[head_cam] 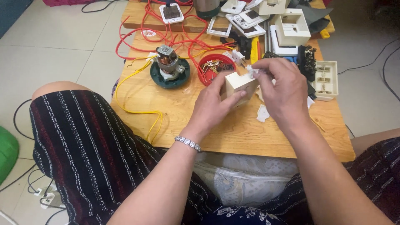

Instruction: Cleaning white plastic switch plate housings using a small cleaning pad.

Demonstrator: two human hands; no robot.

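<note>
The person sits at a low wooden table (175,108) with both hands raised just above its middle. The left hand (212,106) is closed around a cream-coloured switch box (238,83), thumb pressed along its lower front edge, holding it tilted toward the right hand. The right hand (281,89) curls over the box's upper right corner, its fingertips pinching a small white part (252,71) that touches the top of the box. Just behind the box sits a red round lid (214,66) filled with small metal pieces, and to its left a small electric motor (168,64) stands upright on a dark green base. Red wires (154,33) loop across the far side of the table, and a yellow wire (137,110) trails along the near left edge. White switch plates (291,29) lie heaped at the far right.
</note>
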